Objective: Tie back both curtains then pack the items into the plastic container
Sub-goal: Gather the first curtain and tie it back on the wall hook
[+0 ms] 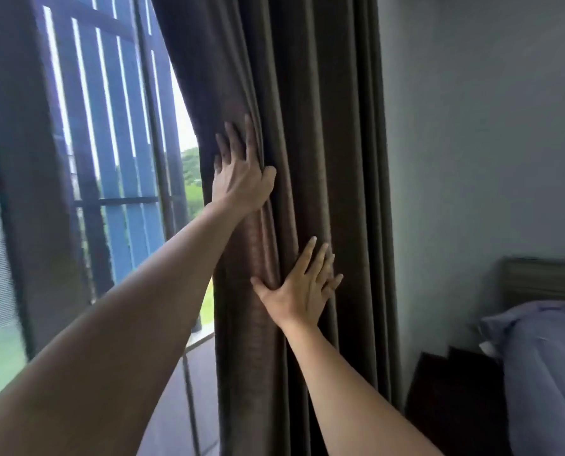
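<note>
Both hands (241, 179) (302, 291) flat on bunched curtain (307, 126) beside window (110, 126)

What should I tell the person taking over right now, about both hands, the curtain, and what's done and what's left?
Left hand: spread open on the window-side edge of the brown curtain, thumb hooked round a fold, no closed grip.
Right hand: lower down, flat and open against the pleats.
Curtain: gathered into folds between the window and the wall; no tie-back visible on it.
Done: this curtain is bunched to the side.
Left: tie it, deal with the other curtain, which is out of view, then pack the items; the container and items are not in view.
</note>
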